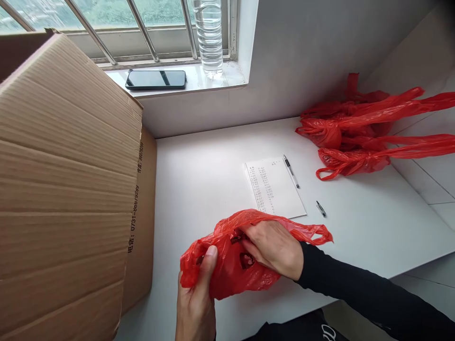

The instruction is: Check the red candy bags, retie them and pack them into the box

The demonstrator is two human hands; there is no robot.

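A thin red plastic bag [231, 270] is held up above the white table near its front edge. My left hand [199, 293] is closed on the bag's left side, its thumb on top of the plastic. From the right, my right hand [275, 246] reaches into the bag's mouth with bent fingers; the fingertips are hidden. Dark red shiny things [247, 259] show through gaps in the bag beside those fingers, too little visible to name. One looped bag handle [320, 233] sticks out to the right behind my right wrist.
A large cardboard box [71, 180] stands at the left. On the table [199, 184] lie a handwritten sheet [280, 189], a pen [291, 171] and a short pen piece [321, 208]. Several red bags [355, 128] sit at the back right. The windowsill holds a phone [156, 79] and a water bottle [209, 42].
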